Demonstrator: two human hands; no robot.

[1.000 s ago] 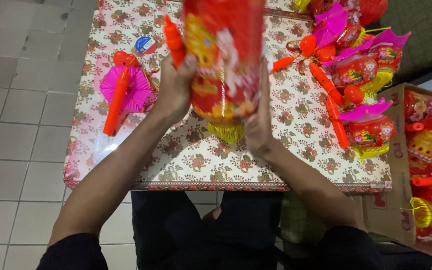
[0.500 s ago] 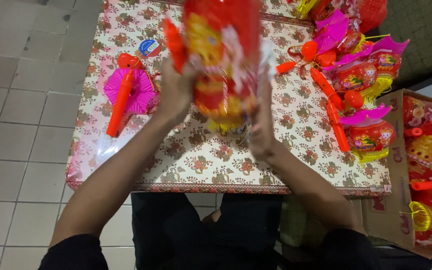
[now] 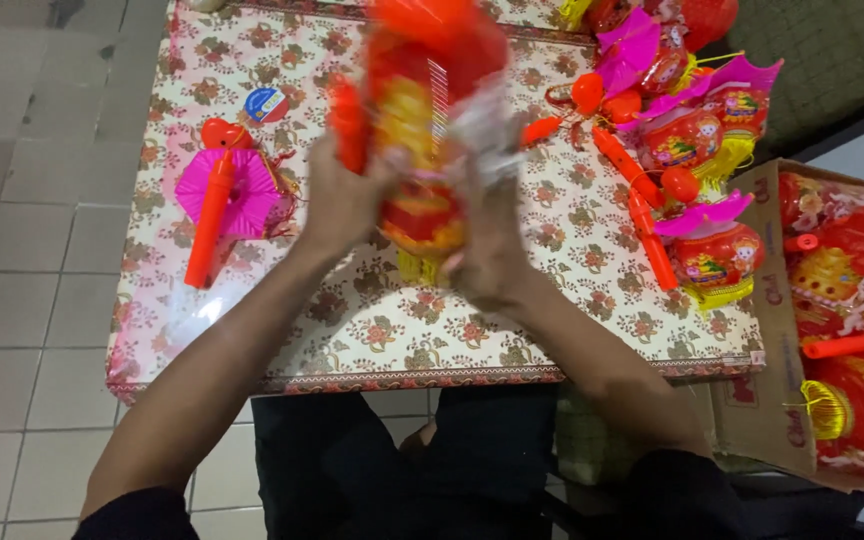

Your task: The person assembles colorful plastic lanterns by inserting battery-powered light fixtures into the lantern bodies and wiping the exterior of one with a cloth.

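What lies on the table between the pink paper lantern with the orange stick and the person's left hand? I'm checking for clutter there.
Only bare floral tablecloth shows in the head view between the pink paper lantern and the left hand.

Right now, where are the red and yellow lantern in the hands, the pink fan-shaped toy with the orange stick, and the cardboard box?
red and yellow plastic-wrapped lantern (image 3: 422, 130), head view, its body.
pink fan-shaped toy (image 3: 242, 180), head view, pink top.
brown cardboard box (image 3: 764, 330), head view, left wall.
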